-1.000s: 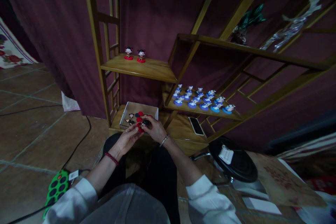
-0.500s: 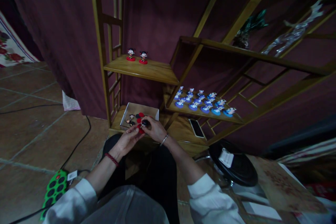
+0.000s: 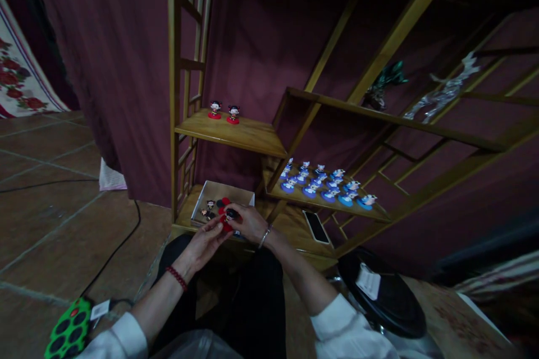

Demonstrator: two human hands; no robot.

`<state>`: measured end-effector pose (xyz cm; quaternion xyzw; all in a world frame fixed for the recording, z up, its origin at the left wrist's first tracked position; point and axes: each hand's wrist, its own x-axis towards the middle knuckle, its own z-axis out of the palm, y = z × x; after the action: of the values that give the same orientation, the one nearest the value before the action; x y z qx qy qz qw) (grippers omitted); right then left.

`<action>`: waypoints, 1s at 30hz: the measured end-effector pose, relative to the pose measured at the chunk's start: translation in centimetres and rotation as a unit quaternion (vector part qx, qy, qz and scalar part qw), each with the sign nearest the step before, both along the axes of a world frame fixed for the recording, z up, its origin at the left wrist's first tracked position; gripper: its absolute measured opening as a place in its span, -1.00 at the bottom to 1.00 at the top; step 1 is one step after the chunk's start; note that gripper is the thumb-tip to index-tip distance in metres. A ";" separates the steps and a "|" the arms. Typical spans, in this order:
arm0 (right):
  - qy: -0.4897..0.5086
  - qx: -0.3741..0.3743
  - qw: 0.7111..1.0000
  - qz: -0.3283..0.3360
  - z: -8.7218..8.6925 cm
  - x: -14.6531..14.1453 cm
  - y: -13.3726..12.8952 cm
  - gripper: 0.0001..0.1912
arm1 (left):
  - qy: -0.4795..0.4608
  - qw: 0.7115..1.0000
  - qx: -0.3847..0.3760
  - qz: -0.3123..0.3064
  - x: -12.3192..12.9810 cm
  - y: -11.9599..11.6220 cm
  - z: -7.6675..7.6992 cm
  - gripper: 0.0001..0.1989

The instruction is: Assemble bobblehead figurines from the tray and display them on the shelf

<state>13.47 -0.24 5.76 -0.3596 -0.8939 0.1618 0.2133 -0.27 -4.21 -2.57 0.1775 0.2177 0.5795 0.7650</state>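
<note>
Both hands meet in front of a shallow cardboard box [image 3: 229,190] on the lowest shelf. Pinched in my left hand [image 3: 205,247] is a round red base [image 3: 226,226]. My right hand [image 3: 250,223] grips a small black-haired figurine [image 3: 231,215] by its head, upright at the base; whether the two are joined cannot be made out. Inside the box lie loose figurines [image 3: 208,213] and several red and black discs [image 3: 223,202], partly hidden by my fingers. Two matching figurines on red bases [image 3: 233,115] stand on the shelf above.
On the right-hand shelf [image 3: 273,188], several blue and purple figurines [image 3: 329,193] stand in rows. A phone [image 3: 316,227] lies on the lowest shelf. To the right is a black round stool [image 3: 383,291]; a green power strip [image 3: 69,328] sits on the floor at left.
The view has tilted upward, so the shelves appear lower in the picture. My hands stay together at the box, still holding the figurine and red base.
</note>
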 end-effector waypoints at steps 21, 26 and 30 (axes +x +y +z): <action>0.013 -0.012 1.000 0.000 2.8 -1.0 -0.2 -0.83 | 0.013 0.999 0.042 0.009 -0.7 0.2 1.3 -0.76; 0.020 -0.019 1.000 -0.008 3.0 -1.4 -0.6 -0.81 | 0.012 0.999 0.034 0.017 -0.8 -0.1 1.8 -0.77; 0.019 -0.018 1.000 -0.015 3.0 -1.7 -0.9 -0.80 | 0.008 0.999 0.019 0.027 -1.0 -0.4 2.1 -0.78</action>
<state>11.75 -1.13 8.78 -0.3738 -0.8811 0.1814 0.2260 -1.30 -4.62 -0.49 0.1909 0.2177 0.6023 0.7439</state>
